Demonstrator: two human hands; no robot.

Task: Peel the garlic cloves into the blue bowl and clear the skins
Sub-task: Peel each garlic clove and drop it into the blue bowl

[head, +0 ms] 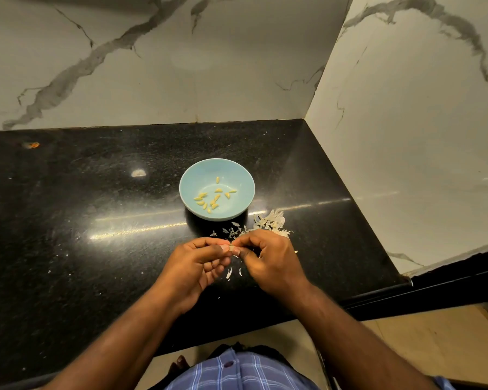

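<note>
A light blue bowl [192,180] stands on the black counter [82,220] and holds several peeled yellowish garlic cloves [213,197]. In front of it, my left hand [193,267] and my right hand [271,257] meet fingertip to fingertip, both pinching one small garlic clove [232,248] that is mostly hidden between the fingers. A heap of white garlic skins [271,222] lies to the right of the bowl, partly behind my right hand. A few loose skin flakes [229,273] lie on the counter under my hands.
Marble walls rise behind the counter and along its right side [406,136], forming a corner. The counter's front edge [237,330] runs just below my wrists. A small orange scrap [33,144] lies at the far left.
</note>
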